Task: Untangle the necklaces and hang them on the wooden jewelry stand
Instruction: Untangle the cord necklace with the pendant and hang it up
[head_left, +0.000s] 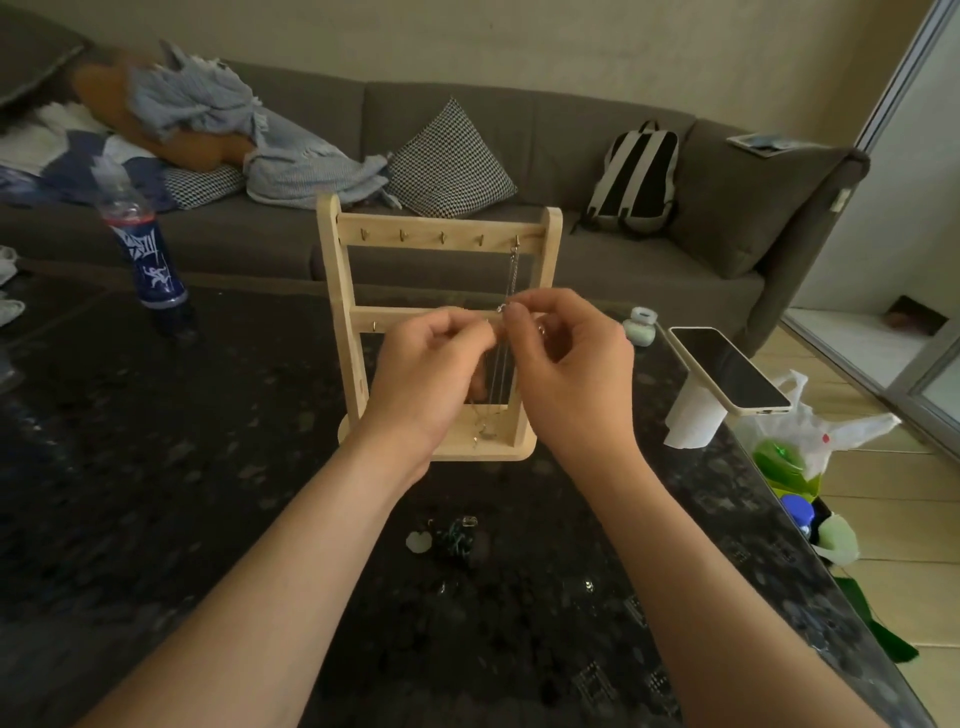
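The wooden jewelry stand (335, 291) stands upright on the dark table, with small hooks along its top and middle bars. A thin silver necklace (513, 275) hangs from the rightmost top hook. My left hand (431, 374) and my right hand (566, 369) are raised in front of the stand's middle bar, both pinching a thin silver chain (500, 364) whose strands drop to the stand's base. A tangled dark necklace with a pale green pendant (452, 540) lies on the table near me, between my forearms.
A blue bottle (150, 260) stands at the table's far left. A phone (727, 369) rests on a white roll at the right edge, with a small pale jar (640, 325) beside it. Plastic bags sit on the floor at the right. A grey sofa lies behind.
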